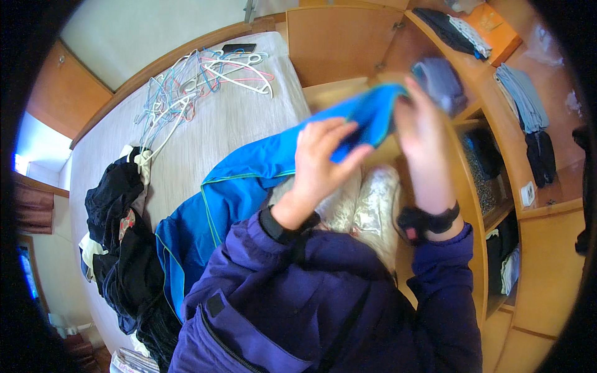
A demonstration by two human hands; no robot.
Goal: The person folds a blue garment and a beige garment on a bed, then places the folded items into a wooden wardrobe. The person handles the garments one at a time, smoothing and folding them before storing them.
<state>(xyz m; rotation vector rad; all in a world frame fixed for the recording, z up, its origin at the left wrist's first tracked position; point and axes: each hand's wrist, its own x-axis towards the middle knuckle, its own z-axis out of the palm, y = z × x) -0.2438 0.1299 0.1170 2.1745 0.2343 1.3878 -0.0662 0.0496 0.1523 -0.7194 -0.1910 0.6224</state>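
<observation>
A long blue garment [239,163] with bright green seams stretches from the bed up to the right, raised in front of me. My right hand [421,121], smeared by motion, has its fingers and thumb about the garment's lifted end. Against the near side of that raised part lies my left hand [320,158], its thumb spread wide of the bent fingers. Part of the cloth passes behind this hand. Whether the garment is a jacket or trousers I cannot tell. Under my hands are clear plastic-wrapped bundles [371,202], partly covered by my arms.
A tangle of hangers [186,90] and a dark phone [239,48] lie on the far bed. Dark clothes [127,248] are heaped at its left. On the right stands a wooden wardrobe [547,264] with folded clothes [522,99] and an orange box [494,31].
</observation>
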